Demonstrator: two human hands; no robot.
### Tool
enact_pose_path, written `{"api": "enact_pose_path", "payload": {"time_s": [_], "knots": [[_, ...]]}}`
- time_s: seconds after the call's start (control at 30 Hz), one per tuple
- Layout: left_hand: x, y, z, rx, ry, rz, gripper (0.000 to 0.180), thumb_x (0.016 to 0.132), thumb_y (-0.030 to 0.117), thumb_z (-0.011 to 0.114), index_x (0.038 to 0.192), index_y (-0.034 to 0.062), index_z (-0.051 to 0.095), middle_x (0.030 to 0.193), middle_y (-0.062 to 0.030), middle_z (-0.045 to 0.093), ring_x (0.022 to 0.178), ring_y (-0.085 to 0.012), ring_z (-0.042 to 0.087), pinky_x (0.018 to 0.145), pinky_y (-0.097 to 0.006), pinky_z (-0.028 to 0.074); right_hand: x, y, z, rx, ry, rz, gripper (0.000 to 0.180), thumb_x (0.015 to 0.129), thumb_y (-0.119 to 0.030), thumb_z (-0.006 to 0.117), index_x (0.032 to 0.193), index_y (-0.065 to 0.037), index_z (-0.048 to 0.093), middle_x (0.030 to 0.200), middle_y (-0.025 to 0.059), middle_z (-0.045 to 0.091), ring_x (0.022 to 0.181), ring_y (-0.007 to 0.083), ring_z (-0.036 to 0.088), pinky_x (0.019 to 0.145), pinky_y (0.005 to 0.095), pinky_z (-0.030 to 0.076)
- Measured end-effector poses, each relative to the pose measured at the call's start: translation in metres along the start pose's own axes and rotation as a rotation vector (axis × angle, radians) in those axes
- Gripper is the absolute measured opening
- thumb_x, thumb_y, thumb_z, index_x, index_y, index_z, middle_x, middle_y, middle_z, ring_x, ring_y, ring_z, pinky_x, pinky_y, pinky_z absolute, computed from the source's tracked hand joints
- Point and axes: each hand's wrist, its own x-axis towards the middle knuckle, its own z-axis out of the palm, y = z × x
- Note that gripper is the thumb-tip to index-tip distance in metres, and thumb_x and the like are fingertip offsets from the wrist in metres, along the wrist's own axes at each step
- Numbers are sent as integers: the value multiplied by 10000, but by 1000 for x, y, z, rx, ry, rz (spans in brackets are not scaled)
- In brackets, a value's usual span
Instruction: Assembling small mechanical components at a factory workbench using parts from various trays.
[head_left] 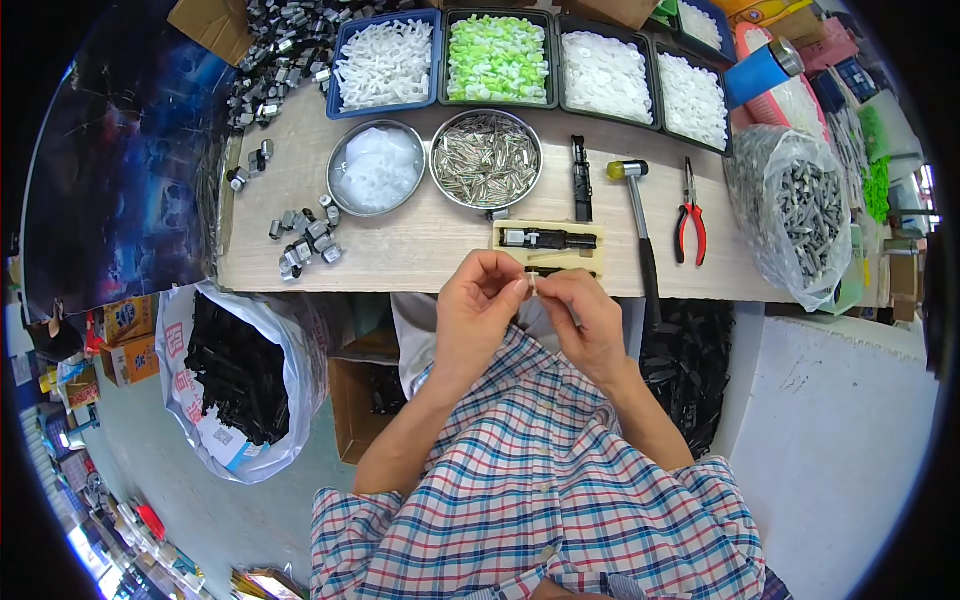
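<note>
Hands at the near edge of a pale wooden workbench [420, 250]: left hand [478, 300] and right hand [585, 312] meeting fingertip to fingertip, both pinched shut on one tiny pale part [532, 285], too small to identify. Just beyond, a cream rectangular jig block [548, 248] carrying a black elongated plastic piece [550, 239]. Farther back, a round steel bowl of small metal pins [486, 158]; to the right, a black-handled mallet [640, 230] and red-handled pliers [690, 215].

Pale wooden bench [420, 250] with 2 steel bowls [486, 158], hammer [640, 225], red pliers [690, 222], perhaps metal clips [305, 240].
</note>
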Motion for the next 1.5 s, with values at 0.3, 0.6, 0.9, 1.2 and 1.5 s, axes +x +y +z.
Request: {"api": "enact_pose_path", "payload": {"time_s": [0.3,0.6,0.9,1.2,1.5], "knots": [[8,6,-15,50,-229,-214,184,955,-34,627,1135,-6,596,1006,-24,634,892,-66,623,813,-215,536,6,0,-22,44,-282,65,204,848,97,667,1021,-5,632,988,124,652,875,258,661,750,321,530],[10,3,2,497,-133,-2,105,940,5,656,1040,-26,649,902,-58,694,764,-129,687,668,-256,547,11,10,-25,-118,-324,-69,186,828,86,681,968,9,586,948,148,627,830,309,646,727,355,534],[15,-29,-2,1246,-151,820,219,840,119,729,1026,26,661,1203,-130,672,1297,-388,527,1100,-554,385,44,45,-17,-514,-305,-114,146,843,-11,687,958,-1,598,913,142,600,820,333,636,699,411,536],[13,-47,-3,1419,-192,748,322,856,212,735,1098,23,638,1340,-170,621,1413,-409,421,1146,-630,296,43,50,-16,-510,-346,-120,203,819,-13,711,1006,-3,635,958,143,621,855,331,644,718,403,547],[7,-55,7,1469,-162,686,421,873,242,715,1189,-15,612,1413,-208,562,1448,-410,381,1161,-633,272,32,57,-19,-419,-269,-162,299,794,21,727,1087,-7,674,999,141,632,880,316,652,716,385,560]]}}
